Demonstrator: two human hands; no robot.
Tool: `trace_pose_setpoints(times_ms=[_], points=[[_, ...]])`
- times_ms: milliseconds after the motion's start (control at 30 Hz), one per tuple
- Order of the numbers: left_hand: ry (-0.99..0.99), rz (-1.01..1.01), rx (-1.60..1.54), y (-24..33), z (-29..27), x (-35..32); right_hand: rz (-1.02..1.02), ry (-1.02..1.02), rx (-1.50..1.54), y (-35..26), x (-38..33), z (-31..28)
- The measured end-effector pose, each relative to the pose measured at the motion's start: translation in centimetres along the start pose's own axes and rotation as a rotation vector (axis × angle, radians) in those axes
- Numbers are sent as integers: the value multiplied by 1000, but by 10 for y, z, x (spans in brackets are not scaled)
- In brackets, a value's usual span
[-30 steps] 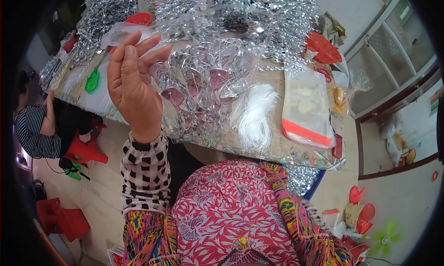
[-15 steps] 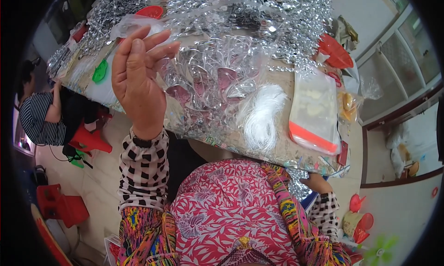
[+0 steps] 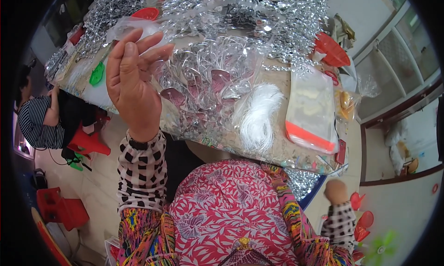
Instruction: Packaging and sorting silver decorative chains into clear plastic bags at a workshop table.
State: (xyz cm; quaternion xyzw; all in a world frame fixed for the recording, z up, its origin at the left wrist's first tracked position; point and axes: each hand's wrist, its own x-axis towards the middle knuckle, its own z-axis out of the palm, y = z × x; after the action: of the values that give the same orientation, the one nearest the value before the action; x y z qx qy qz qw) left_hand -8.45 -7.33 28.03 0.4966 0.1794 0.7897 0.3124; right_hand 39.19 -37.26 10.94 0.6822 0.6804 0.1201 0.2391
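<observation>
My left hand (image 3: pixel 136 83) is raised above the table's near left side, its palm turned sideways. Its fingers are loosely stretched and apart, the thumb lying near the index finger, and no held thing shows. Beside it lies a clear plastic heap of silver and pinkish shiny pieces (image 3: pixel 218 80). Right of that is a bundle of white strands (image 3: pixel 259 120). My right hand (image 3: pixel 336 192) is out past the table's right corner, smeared by motion, fingers hidden. Nearest to it are silver shiny strips (image 3: pixel 301 182) in a blue-edged container under the table edge.
Silver garlands (image 3: pixel 249 18) pile along the far side. Clear bags with an orange band (image 3: pixel 311 115) and a red basket (image 3: pixel 330 51) lie to the right. A green object (image 3: pixel 97 74) lies at left. Another person (image 3: pixel 41 120) sits there; a red stool (image 3: pixel 62 208) stands nearby.
My right hand has moved from the silver strips at the table edge outward to the right and slightly down. My left hand keeps its pose, shifted only slightly left in the picture.
</observation>
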Motion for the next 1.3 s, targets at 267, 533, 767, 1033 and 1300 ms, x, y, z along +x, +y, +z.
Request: trace_pose_setpoints(times_ms=[267, 533, 767, 1033, 1300], points=[[6, -6, -14, -2, 6, -4, 28, 325, 1484, -24, 126, -226], [-28, -38, -42, 1, 14, -4, -619, 359, 2106, -77, 253, -273], [-27, -44, -45, -6, 3, 2, -727, 167, 2160, -96, 275, -302], [-39, -72, -73, 9, -28, 6, -671, 264, 2162, -134, 266, -316], [-171, -182, -44, 16, -57, -11, -663, 386, 2113, -148, 243, -326]])
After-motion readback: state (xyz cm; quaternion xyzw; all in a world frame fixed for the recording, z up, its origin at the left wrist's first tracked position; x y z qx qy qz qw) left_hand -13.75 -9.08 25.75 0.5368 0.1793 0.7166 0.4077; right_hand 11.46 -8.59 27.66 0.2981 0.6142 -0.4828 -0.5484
